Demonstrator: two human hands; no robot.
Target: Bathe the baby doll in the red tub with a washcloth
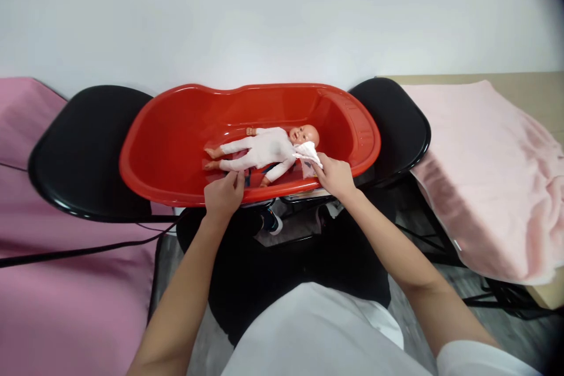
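A baby doll in a white suit lies on its back inside a red baby bathtub, its head to the right and bare feet to the left. Beside the doll's head and shoulder, my right hand grips a small white cloth between thumb and fingers; the cloth's edge hangs by the doll's neck. My left hand is over the tub's near rim below the doll's legs. Its fingers are curled closed, and what they hold, if anything, is hidden.
The tub spans black chair seats, with another black seat at right. A pink blanket covers part of a wooden table. Pink padding lies left, crossed by a dark strap. A pale wall stands behind.
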